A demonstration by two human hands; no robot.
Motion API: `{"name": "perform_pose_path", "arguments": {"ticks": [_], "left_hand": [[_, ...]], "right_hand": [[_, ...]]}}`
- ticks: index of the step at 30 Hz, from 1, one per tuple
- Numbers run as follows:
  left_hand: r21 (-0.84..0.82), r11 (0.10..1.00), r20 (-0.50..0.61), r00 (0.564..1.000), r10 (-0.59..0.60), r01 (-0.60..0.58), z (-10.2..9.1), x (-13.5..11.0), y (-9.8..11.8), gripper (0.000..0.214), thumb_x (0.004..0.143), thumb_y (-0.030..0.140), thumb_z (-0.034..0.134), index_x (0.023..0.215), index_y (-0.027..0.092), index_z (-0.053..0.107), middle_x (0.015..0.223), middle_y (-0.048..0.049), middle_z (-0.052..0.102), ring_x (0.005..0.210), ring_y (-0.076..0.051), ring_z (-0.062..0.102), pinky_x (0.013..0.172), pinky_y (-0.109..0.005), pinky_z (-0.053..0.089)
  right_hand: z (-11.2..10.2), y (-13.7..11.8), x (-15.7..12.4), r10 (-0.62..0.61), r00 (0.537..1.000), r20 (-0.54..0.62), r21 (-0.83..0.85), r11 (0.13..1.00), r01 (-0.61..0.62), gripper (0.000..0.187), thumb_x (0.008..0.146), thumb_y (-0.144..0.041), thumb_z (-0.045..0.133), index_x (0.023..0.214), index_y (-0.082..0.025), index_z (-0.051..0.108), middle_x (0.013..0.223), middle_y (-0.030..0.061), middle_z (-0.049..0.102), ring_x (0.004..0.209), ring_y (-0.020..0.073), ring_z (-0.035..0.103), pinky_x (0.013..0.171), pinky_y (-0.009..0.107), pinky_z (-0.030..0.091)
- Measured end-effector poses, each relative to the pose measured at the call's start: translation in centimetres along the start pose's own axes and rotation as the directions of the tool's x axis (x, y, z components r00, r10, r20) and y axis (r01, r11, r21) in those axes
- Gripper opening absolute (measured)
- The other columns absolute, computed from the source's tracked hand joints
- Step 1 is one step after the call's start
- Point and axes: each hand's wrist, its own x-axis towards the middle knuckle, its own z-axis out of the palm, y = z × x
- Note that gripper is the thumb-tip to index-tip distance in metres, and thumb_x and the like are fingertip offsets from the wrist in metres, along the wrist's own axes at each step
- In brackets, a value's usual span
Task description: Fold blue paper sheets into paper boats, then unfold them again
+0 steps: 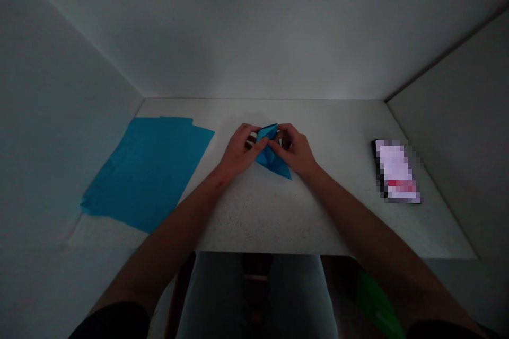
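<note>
Left hand (239,151) and right hand (299,152) pinch folded blue paper (274,162); uneven thumb pressure could skew its creases. Left of it lie blue sheets (153,169).

The folded blue paper (270,159) is small, creased and layered, held between the left hand (240,151) and right hand (298,151), its near corner tapering to a sharp point.

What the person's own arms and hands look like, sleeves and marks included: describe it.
The bare left hand and bare right hand show no gloves, rings or watch. The left forearm and right forearm are uncovered; a small mark shows near the left wrist. Black cloth sleeves begin at the bottom edge.
</note>
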Motion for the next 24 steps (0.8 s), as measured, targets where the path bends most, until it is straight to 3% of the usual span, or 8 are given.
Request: {"name": "perform_pose_path", "arguments": {"ticks": [4, 7, 13, 17, 20, 24], "left_hand": [[0.073, 0.988, 0.088, 0.988, 0.129, -0.136, 0.0, -0.2, 0.2, 0.044, 0.100, 0.057, 0.079, 0.128, 0.024, 0.071, 0.127, -0.0120, 0.069, 0.107, -0.022, 0.073, 0.080, -0.032, 0.065], [0.076, 0.983, 0.094, 0.982, 0.162, -0.169, 0.0, -0.2, 0.1, 0.046, 0.103, 0.055, 0.076, 0.136, 0.025, 0.067, 0.133, -0.0128, 0.069, 0.113, -0.023, 0.074, 0.087, -0.035, 0.066], [0.062, 0.986, -0.051, 0.986, 0.159, -0.156, 0.1, 0.0, -0.4, 0.052, 0.105, 0.063, 0.072, 0.138, 0.025, 0.058, 0.134, -0.0123, 0.070, 0.113, -0.024, 0.075, 0.093, -0.039, 0.064], [0.165, 0.953, -0.131, 0.952, 0.277, -0.254, -0.5, 0.2, 0.3, 0.040, 0.109, 0.057, 0.069, 0.131, 0.026, 0.060, 0.135, -0.0123, 0.067, 0.121, -0.025, 0.071, 0.097, -0.042, 0.064], [0.279, 0.899, -0.045, 0.931, 0.363, -0.337, -0.9, 0.1, 1.0, 0.033, 0.108, 0.056, 0.070, 0.123, 0.027, 0.066, 0.134, -0.0127, 0.067, 0.130, -0.029, 0.067, 0.111, -0.050, 0.060], [0.317, 0.877, 0.018, 0.927, 0.374, -0.360, -0.6, -0.1, 1.2, 0.054, 0.096, 0.054, 0.086, 0.135, 0.026, 0.062, 0.139, -0.0136, 0.067, 0.132, -0.031, 0.066, 0.111, -0.050, 0.060]], "right_hand": [[-0.1, -0.1, 0.2, 0.020, 0.999, -0.038, -0.009, 1.000, -0.021, 0.029, 0.105, -0.050, 0.071, 0.092, -0.026, 0.062, 0.074, -0.0039, 0.059, 0.061, 0.0140, 0.049, 0.059, 0.029, 0.042], [-0.1, 0.1, 0.4, 0.030, 0.998, -0.053, 0.077, 0.997, -0.026, 0.033, 0.104, -0.054, 0.069, 0.088, -0.026, 0.061, 0.076, -0.0029, 0.055, 0.068, 0.0165, 0.052, 0.066, 0.031, 0.045], [-0.2, 0.7, 0.7, 0.076, 0.996, -0.036, 0.315, 0.947, -0.061, 0.034, 0.092, -0.052, 0.071, 0.078, -0.026, 0.055, 0.083, 0.0002, 0.056, 0.079, 0.0201, 0.056, 0.076, 0.036, 0.054], [0.0, 0.7, 0.8, 0.171, 0.985, 0.004, 0.459, 0.875, -0.153, 0.030, 0.085, -0.054, 0.072, 0.081, -0.025, 0.065, 0.084, 0.0027, 0.061, 0.080, 0.0222, 0.061, 0.079, 0.039, 0.058], [0.1, 0.4, 0.8, 0.241, 0.971, -0.005, 0.512, 0.834, -0.204, 0.031, 0.083, -0.056, 0.077, 0.083, -0.025, 0.069, 0.080, 0.0017, 0.063, 0.077, 0.0216, 0.062, 0.079, 0.039, 0.059], [0.2, 0.0, 0.7, 0.251, 0.968, -0.021, 0.480, 0.852, -0.210, 0.042, 0.086, -0.068, 0.080, 0.088, -0.026, 0.073, 0.086, 0.0038, 0.071, 0.083, 0.0238, 0.067, 0.085, 0.043, 0.062]]}}
